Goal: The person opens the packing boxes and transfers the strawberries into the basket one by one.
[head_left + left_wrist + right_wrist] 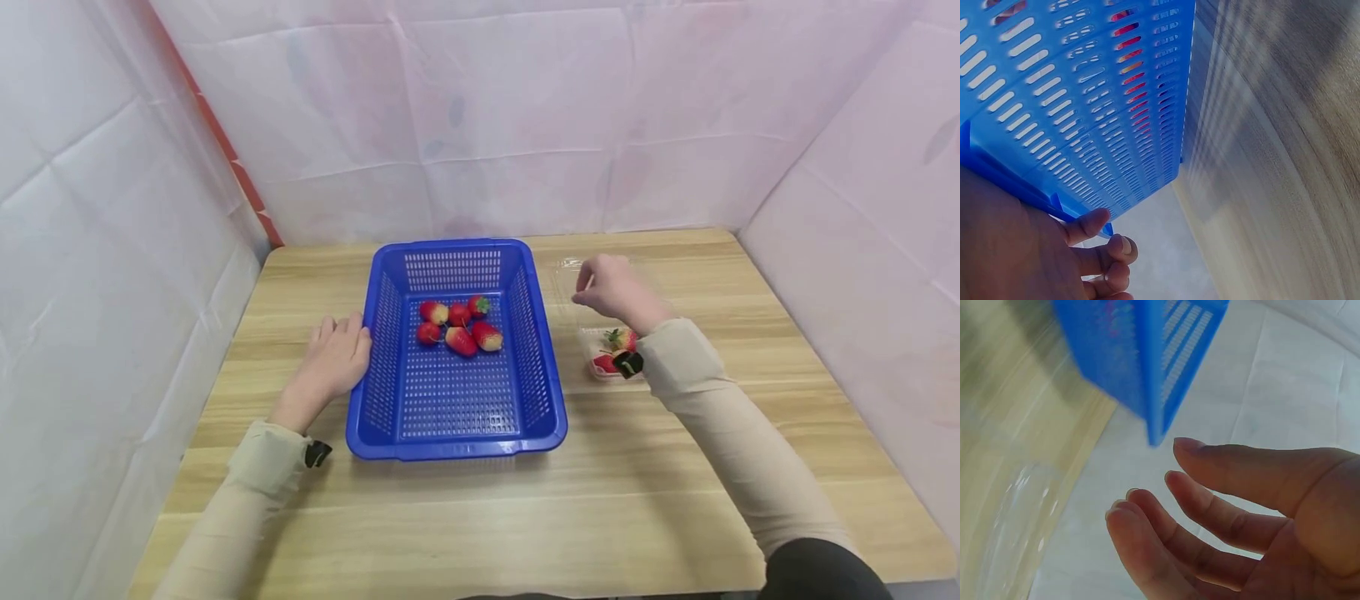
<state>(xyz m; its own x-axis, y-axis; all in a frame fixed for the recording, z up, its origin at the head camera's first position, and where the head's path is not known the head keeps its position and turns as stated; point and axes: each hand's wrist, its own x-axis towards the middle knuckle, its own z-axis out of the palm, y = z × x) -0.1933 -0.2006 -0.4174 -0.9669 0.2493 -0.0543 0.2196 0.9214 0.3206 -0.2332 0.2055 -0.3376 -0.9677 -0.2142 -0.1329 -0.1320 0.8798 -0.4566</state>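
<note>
While the left hand (333,354) steadies the basket (456,451), the step in hand appears to be the transfer of fruit between the basket and the clear container (588,335) to its right; the direction of transfer cannot be confirmed. The left hand rests against the basket's left rim, fingers relaxed and not clamped. The right hand (611,287) hangs to the right of the basket, above the far part of the clear container; its fingers are lightly bent, thumb and fingertips stand apart, and it holds nothing.

The next move probably calls for the right hand to select one fruit, close thumb and fingertips lightly around it, and clear the basket's right wall when crossing. The left hand should maintain light contact to prevent the basket from sliding.

Six red fruits (461,341) lie loosely grouped on the far half of the basket floor. Several fade from red to pale yellow at one end; one shows a green leaf cap; two are rounder and plain red. Right of the basket, strawberries (624,338) lie in the near part of the container, partly hidden by the right wrist. All rest on the wooden bench (465,533).
</note>
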